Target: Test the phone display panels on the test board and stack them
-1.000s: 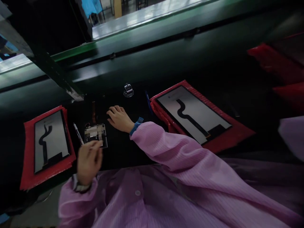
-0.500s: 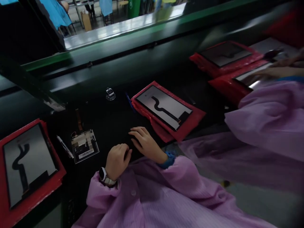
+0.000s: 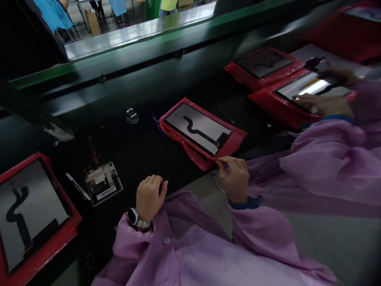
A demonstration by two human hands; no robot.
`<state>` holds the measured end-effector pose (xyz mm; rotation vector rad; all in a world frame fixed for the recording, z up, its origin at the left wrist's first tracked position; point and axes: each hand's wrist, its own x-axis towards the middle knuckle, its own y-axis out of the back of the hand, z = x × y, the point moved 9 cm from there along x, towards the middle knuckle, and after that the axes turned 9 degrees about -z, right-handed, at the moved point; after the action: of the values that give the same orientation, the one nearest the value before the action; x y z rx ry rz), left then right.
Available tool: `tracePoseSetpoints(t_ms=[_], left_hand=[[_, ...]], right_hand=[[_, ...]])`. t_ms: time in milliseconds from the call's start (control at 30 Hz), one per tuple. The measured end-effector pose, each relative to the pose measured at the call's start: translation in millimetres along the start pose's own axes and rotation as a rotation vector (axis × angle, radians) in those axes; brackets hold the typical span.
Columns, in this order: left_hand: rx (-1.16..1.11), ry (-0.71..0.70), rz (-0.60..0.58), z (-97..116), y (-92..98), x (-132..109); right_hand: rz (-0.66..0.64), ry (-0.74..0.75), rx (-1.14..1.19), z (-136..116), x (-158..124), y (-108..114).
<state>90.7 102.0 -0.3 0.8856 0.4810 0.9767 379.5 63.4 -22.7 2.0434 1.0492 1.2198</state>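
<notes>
My left hand [image 3: 150, 196] rests as a loose fist on the near edge of the dark bench, with a watch on its wrist and nothing visible in it. My right hand [image 3: 235, 174] pinches the near corner of a red bubble-wrap pad [image 3: 235, 143]. A grey display panel with a black flex cable [image 3: 198, 129] lies on that pad. A small circuit module [image 3: 102, 182] sits on the bench left of my left hand, with a white pen [image 3: 76, 185] beside it.
Another red pad with a panel [image 3: 29, 216] lies at the far left. A small metal clip [image 3: 131, 115] stands further back. At the right, a co-worker's hand [image 3: 323, 104] in a pink sleeve works on more red-padded panels [image 3: 263, 65]. A green-edged conveyor rail [image 3: 143, 41] runs behind.
The view swung right. My right hand left the bench middle and moved right to grip the red pad's corner. My left hand closed into a fist and stayed near the bench edge.
</notes>
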Motion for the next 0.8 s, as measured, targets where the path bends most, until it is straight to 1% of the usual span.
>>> tracePoseSetpoints(t_ms=[33,67,133,200,233,267,333,400,433,500,533,567,633,667,700,733,767,800], left_hand=[[-0.127,0.04,-0.004,2.4,-3.7,3.3],[-0.301,0.083,-0.013,5.2,-10.0,7.7],[-0.75,0.184,-0.065,13.0,-32.5,19.9],[-1.192,0.296,-0.153,26.8,-61.7,34.7],[-1.361,0.335,-0.183,35.1,-72.5,42.8],[-1.485,0.352,-0.182,42.0,-78.4,51.3],[-1.602,0.34,-0.112,49.3,-78.0,66.5],[-1.611,0.328,-0.035,50.0,-71.4,74.4],[-1.608,0.336,-0.024,49.6,-69.2,75.0],[-1.632,0.375,-0.035,48.0,-66.9,70.4],[-1.653,0.397,-0.047,46.8,-65.7,65.7],[-1.672,0.42,-0.058,44.9,-63.9,59.8],[-1.687,0.48,-0.067,37.7,-58.4,43.6],[-1.681,0.516,-0.063,32.1,-54.5,33.6],[-1.67,0.554,-0.048,25.0,-49.8,22.5],[-1.654,0.596,-0.026,16.6,-44.7,10.3],[-1.638,0.639,-0.003,7.6,-39.6,-2.4],[-1.623,0.683,0.02,-1.7,-35.0,-15.3]], right_hand=[[0.029,0.023,0.003,-2.9,1.6,4.3],[0.06,0.045,0.006,-8.2,2.8,9.2],[0.085,0.096,0.015,-24.8,3.3,17.0],[0.068,0.166,0.032,-48.2,-0.8,21.0],[0.039,0.203,0.044,-60.7,-4.8,20.7],[-0.003,0.245,0.062,-73.5,-10.1,18.9],[-0.109,0.334,0.125,-97.1,-23.5,12.9],[-0.193,0.413,0.19,-115.1,-36.8,9.0],[-0.201,0.445,0.208,-121.3,-41.7,10.4],[-0.133,0.462,0.197,-125.0,-45.5,20.7],[-0.075,0.438,0.17,-122.3,-44.3,27.9],[-0.001,0.383,0.136,-116.1,-41.3,36.3],[0.143,0.195,0.091,-94.9,-32.9,52.4],[0.184,0.079,0.119,-81.1,-28.5,57.2],[0.181,-0.044,0.206,-65.9,-24.0,56.7],[0.126,-0.168,0.355,-51.1,-19.7,48.9],[0.014,-0.287,0.55,-40.0,-16.7,33.1],[-0.138,-0.392,0.762,-36.0,-16.2,12.0]])
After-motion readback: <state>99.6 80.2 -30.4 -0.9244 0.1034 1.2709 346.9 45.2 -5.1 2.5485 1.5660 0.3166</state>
